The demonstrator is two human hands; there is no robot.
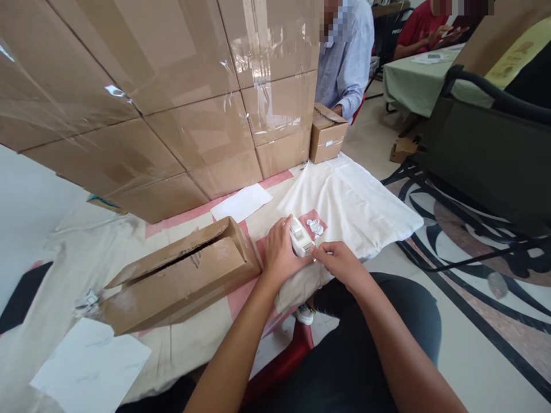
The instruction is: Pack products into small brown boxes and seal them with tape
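Note:
My left hand is wrapped around a white tape dispenser near the table's front edge. At the dispenser's near end, my right hand has its fingers pinched together, seemingly on the end of the clear tape; the tape itself is hard to make out. To the left of my hands lies a long brown cardboard box, its top flap slightly raised along a dark gap. A crumpled piece of white paper sits just beyond the dispenser.
Stacked taped cartons form a wall along the table's back. White sheets and crumpled plastic lie on the cloth. Behind a small box sits a person in a blue shirt; another person in red is farther off.

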